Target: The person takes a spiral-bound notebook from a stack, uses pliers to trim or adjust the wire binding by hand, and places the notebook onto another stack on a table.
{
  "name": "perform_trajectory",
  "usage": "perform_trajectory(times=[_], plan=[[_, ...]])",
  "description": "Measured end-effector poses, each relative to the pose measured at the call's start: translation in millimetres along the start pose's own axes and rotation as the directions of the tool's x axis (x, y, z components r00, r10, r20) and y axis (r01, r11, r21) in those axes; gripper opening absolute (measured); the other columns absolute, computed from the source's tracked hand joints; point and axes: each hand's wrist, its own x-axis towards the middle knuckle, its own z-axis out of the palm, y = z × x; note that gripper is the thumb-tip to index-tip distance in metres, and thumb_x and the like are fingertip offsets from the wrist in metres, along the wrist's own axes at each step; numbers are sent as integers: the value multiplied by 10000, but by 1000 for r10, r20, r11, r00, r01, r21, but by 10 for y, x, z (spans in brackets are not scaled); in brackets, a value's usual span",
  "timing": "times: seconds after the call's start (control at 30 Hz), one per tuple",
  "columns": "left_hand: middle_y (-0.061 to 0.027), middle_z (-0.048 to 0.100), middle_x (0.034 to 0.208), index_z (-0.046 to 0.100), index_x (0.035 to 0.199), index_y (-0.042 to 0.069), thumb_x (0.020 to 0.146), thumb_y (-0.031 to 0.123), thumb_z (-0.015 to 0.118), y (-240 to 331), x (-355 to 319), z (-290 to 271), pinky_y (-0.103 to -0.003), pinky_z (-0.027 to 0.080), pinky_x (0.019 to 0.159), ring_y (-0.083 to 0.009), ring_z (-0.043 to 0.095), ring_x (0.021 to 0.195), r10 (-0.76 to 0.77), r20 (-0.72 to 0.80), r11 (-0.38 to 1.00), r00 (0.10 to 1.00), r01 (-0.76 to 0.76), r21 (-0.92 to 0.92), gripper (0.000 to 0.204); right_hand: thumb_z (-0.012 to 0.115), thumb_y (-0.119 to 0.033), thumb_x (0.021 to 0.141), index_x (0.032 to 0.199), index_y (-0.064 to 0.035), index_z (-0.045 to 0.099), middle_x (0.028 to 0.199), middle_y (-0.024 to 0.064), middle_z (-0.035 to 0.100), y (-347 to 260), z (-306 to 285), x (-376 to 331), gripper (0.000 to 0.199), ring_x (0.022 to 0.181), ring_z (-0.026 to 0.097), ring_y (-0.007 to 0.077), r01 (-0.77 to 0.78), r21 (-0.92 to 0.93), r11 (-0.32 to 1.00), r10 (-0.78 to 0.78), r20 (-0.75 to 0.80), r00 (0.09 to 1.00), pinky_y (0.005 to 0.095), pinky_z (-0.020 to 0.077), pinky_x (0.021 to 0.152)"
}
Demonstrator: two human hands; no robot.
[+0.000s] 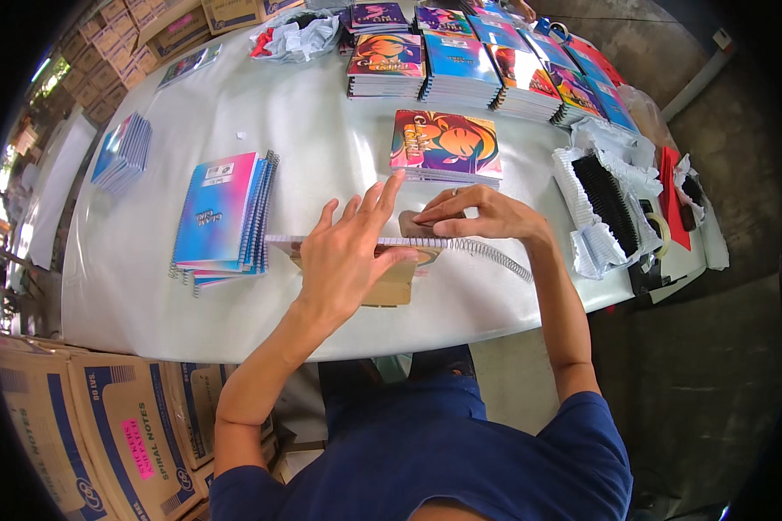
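Observation:
A notebook block (391, 282) with a brown cardboard back lies at the table's near edge, its top edge toward me. A silver spiral wire (495, 256) runs along that edge and sticks out to the right. My left hand (352, 252) rests flat on the block with fingers spread. My right hand (478, 213) pinches the block's edge near the wire, over a small brown piece (413, 224).
The white table (321, 130) holds a stack of spiral notebooks with pink-blue covers (222, 213) at left, colourful covers (447, 143) ahead, and several stacks (460, 69) at the back. Black spirals in white paper (604, 200) lie at right. Cardboard boxes (104, 425) stand at lower left.

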Motion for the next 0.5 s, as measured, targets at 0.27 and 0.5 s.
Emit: perform_trajectory(times=[0.27, 0.5], plan=[[-66, 592, 1325, 359, 1483, 209, 619, 423, 800, -82, -42, -60, -476, 461, 993, -269, 614, 1130, -34, -21, 998, 999, 35, 48, 994, 686, -459, 861, 1085, 62, 692, 1165, 193, 657, -38, 41, 86, 567, 1085, 606, 264, 1, 238, 971, 7, -34, 999, 363, 463, 943], [-101, 613, 1267, 349, 1490, 227, 640, 449, 788, -173, -96, -57, -511, 446, 975, -330, 644, 1068, -23, -83, 999, 996, 26, 33, 983, 662, -405, 892, 1045, 68, 701, 1164, 184, 658, -21, 120, 200, 499, 1085, 585, 246, 31, 246, 969, -16, -60, 998, 371, 427, 957]])
